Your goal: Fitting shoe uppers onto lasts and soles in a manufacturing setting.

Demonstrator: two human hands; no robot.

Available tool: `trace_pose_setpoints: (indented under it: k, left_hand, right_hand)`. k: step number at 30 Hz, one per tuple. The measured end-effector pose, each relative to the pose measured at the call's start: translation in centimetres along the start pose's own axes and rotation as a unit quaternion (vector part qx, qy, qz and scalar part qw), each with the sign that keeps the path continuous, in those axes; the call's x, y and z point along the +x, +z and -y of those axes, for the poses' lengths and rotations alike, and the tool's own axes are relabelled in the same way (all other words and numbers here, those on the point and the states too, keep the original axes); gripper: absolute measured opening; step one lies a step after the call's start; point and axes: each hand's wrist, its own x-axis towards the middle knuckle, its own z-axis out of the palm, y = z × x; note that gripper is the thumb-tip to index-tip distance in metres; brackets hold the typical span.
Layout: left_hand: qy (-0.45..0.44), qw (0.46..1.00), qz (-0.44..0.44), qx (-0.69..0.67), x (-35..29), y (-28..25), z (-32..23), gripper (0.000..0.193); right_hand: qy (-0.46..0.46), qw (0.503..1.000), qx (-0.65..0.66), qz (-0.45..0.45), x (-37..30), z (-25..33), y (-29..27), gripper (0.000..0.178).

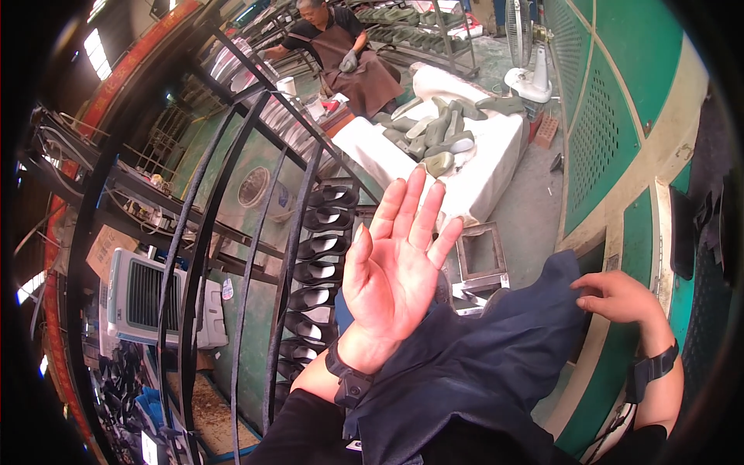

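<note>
I see the left hand (395,267) raised flat in front of the camera, palm toward me, fingers (409,203) spread straight and gripping nothing. A black band with a buckle wraps its wrist. The forearm below it lies under a dark navy cloth (480,372), a soft matte fabric that drapes in broad folds across the lower middle of the view.

The right hand (616,296) sits at the cloth's upper right corner, fingers curled in and pinching the fabric edge against the thumb. It too wears a black wrist strap.

Left of the raised palm stands a rack (232,256) of thin black metal bars, bowed by the lens, with a vertical row of glossy black shoe soles (322,248) slotted one above another. Behind the fingertips a bench draped in white cloth (480,174) carries a heap of smooth grey-green moulded soles (438,136). A small square metal frame (482,256) lies on the concrete floor just right of the palm. Farther back, a seated person in a brown apron (345,54) works with gloved hands. Perforated green metal panels (612,116) run along the right.
</note>
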Motion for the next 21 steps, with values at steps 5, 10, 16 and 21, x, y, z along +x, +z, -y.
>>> trace_pose_setpoints:
  k: [5,10,16,21]
  left_hand:
    - [0.005,1.0,0.011,0.01,-0.3,-0.4,0.0,0.062]
    - [0.013,0.999,-0.025,0.042,0.0,-0.2,0.4,0.051]
    - [0.014,0.965,0.148,0.218,-1.5,0.1,0.6,0.018]
    - [-0.084,0.942,0.212,0.246,-3.1,0.2,0.0,0.015]
  right_hand:
    - [-0.004,1.0,-0.009,0.002,-0.3,0.2,0.0,0.035]
    - [-0.009,1.0,-0.018,0.005,0.0,-0.1,-0.4,0.036]
    - [-0.01,0.999,-0.031,0.007,0.2,-0.8,-0.3,0.037]
    - [-0.007,0.999,-0.041,0.004,0.0,-1.0,0.0,0.038]
